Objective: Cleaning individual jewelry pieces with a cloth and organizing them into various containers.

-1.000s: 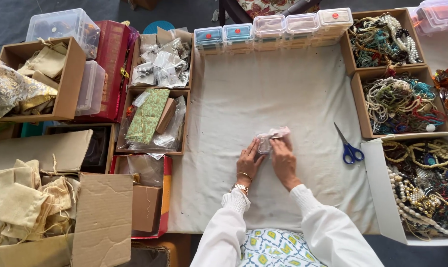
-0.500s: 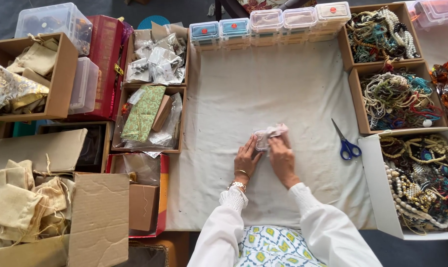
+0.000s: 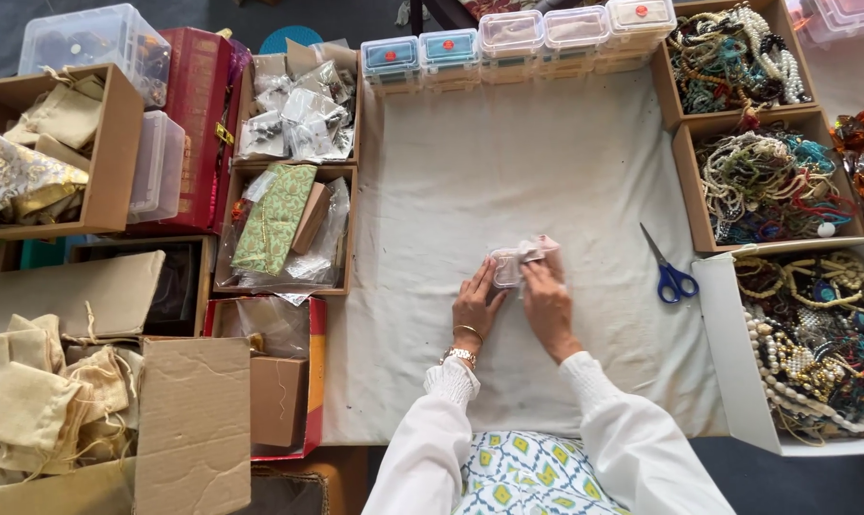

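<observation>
- Both my hands are on the packet (image 3: 520, 261) – left hand (image 3: 477, 307) pinching its near-left edge with the fingertips, right hand (image 3: 547, 307) pressing down on its right side, fingers curled over it.
- The packet is a small pale thing with a pinkish fold sticking up at the top (I can't tell what's inside it); it lies flat on the white cloth (image 3: 508, 172), about the middle of it.
- Bangle and watch on my left wrist, white sleeves on both arms.
- Blue-handled scissors (image 3: 666, 271) lie on the cloth to my right, near the packet but not touching it, blades pointing away from me.
- Further right, open boxes piled with bead necklaces (image 3: 766, 181).
- Along the far edge of the cloth, a row of small clear plastic boxes (image 3: 508, 36).
- To my left, cardboard boxes (image 3: 284, 229) with clear bags and a green patterned pouch; further left, cream drawstring bags (image 3: 21, 401) heaped in a carton.
</observation>
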